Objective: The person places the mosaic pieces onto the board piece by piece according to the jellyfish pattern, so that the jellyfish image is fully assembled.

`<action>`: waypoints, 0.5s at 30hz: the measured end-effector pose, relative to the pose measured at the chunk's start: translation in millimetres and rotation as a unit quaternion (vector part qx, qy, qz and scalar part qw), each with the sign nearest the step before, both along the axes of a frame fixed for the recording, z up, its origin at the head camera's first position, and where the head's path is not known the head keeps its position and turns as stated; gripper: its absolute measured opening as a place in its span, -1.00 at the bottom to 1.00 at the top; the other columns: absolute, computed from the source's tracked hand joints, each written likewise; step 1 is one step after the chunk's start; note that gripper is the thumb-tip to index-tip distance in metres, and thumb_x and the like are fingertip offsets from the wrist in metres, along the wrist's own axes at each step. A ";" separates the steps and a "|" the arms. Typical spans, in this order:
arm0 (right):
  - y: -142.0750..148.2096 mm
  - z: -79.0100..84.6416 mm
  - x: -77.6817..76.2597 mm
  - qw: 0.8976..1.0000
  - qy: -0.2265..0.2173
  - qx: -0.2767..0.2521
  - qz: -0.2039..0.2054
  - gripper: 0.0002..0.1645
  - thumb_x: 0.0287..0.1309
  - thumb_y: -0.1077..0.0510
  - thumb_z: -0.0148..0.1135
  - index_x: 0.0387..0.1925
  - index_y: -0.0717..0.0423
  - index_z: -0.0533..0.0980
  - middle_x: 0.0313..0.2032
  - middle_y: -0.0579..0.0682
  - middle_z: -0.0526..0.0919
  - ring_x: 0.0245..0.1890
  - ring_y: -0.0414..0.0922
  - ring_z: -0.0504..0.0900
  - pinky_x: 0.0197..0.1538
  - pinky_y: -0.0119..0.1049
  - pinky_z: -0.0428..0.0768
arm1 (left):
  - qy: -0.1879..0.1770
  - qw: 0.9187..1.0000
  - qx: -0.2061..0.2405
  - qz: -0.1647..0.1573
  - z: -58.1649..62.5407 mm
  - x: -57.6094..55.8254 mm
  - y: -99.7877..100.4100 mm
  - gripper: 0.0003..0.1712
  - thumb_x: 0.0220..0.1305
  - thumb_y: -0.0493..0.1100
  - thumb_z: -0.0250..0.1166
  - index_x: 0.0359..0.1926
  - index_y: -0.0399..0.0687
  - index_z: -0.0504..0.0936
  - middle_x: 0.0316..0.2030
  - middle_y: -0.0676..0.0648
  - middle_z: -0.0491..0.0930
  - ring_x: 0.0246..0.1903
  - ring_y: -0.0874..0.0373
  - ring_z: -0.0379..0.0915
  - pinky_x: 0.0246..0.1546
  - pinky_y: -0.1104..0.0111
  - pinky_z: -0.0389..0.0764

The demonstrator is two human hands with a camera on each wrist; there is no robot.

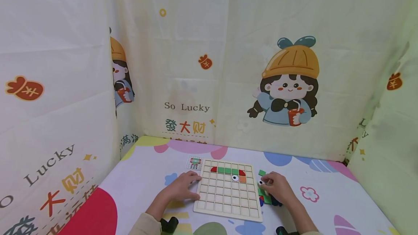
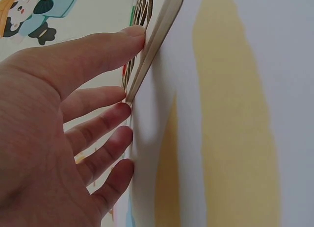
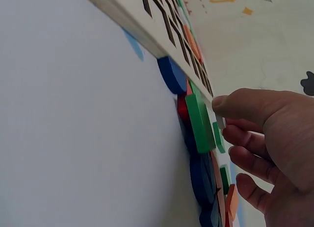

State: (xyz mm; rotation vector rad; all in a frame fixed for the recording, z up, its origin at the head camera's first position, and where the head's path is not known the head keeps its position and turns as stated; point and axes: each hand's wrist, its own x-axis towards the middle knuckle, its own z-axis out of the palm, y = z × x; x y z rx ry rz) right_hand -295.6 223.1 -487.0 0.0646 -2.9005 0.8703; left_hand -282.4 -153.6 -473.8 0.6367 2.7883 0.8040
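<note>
On far L, see pale printed sheet (image 1: 65, 64) hung beside table (image 1: 143, 177); then, along near edge, beige sleeve (image 1: 147, 224) & dark wrist strap (image 1: 169, 225) leading up to L hand (image 1: 177, 188). With that hand: reaching in from near L, w/ thumb & fingers apart and fanned, touching L rim of wooden grid board (image 1: 225, 198) w/ thumb tip & index, facing palm twd board per L wrist cam. Just past fingertips, find sm. card (image 1: 194, 163) w/ robot pic, beside board's upper L corner. Mid-table, find board itself, lying flat. In its 2nd row from top, L to R, count red pc (image 1: 213, 169), 3 green sqs (image 1: 228, 170), another red pc (image 1: 242, 172); in 3rd row, below last green & that red resp., eye pc (image 1: 235, 178) & orange sq (image 1: 242, 179). Past R rim, note loose pile w/ green block (image 3: 200, 124), red bit (image 3: 182, 107) & blue pc (image 3: 171, 75) right by board's edge; can't tell full count, partly hidden. Over pile, see R hand (image 1: 275, 187), reaching in from near R, pinching 2nd eye pc (image 1: 260, 182) btwn thumb & index, w/ other fingers loosely bent.
</note>
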 end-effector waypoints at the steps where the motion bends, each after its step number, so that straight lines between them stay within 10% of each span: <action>1: -2.0 0.1 -0.6 1.000 0.001 -0.001 0.001 -0.74 -0.05 0.12 0.47 -0.25 0.07 0.69 -0.37 -0.10 0.60 -0.36 -0.18 0.46 -0.30 -0.37 0.49 | 0.000 1.000 0.001 0.000 -0.3 0.0 -0.1 -0.25 0.02 0.07 0.48 0.25 -0.01 0.49 0.26 -0.15 0.37 0.26 -0.16 0.26 0.24 -0.11 0.35; 15: -28.9 2.2 -5.2 1.000 -0.002 -0.018 0.016 -0.79 -0.04 0.16 0.47 -0.27 0.01 0.69 -0.37 -0.12 0.59 -0.33 -0.18 0.47 -0.30 -0.39 0.52 | 0.005 1.000 0.004 -0.002 -2.9 -1.2 -0.3 -0.25 0.02 0.07 0.47 0.24 -0.01 0.50 0.26 -0.14 0.37 0.27 -0.15 0.26 0.24 -0.11 0.36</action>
